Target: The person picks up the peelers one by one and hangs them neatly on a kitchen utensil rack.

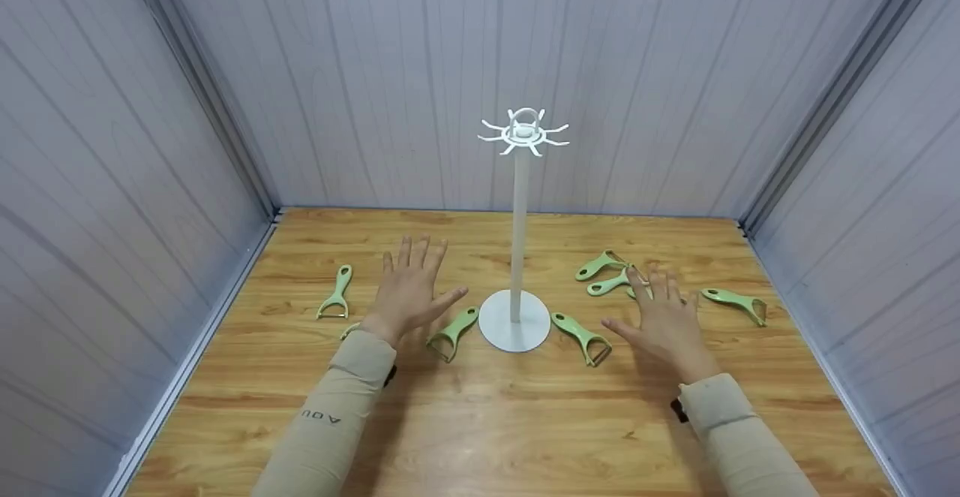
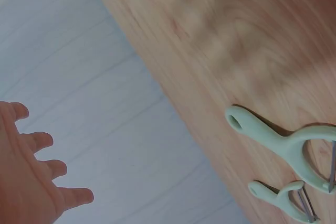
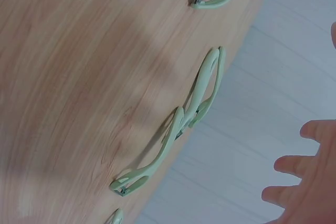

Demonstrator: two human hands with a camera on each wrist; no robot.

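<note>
My left hand (image 1: 409,290) is spread flat above the table, left of a white stand (image 1: 518,242) with a ring of hooks on top. Near its thumb lies a green peeler (image 1: 454,333); another peeler (image 1: 342,288) lies farther left, and one more is mostly hidden by the wrist. My right hand (image 1: 666,324), fingers also spread, hovers right of the stand and holds nothing. Around it are a peeler (image 1: 579,336) by the stand's base, a small cluster of peelers (image 1: 601,264) partly behind the fingers, and a peeler (image 1: 733,302) at the far right.
The wooden table (image 1: 480,422) is enclosed by pale panel walls (image 1: 360,84) at the back and both sides. The stand's round white base (image 1: 515,335) sits mid-table, its hooks (image 1: 556,130) bare. In the left wrist view, peelers (image 2: 260,132) lie close to the table's edge.
</note>
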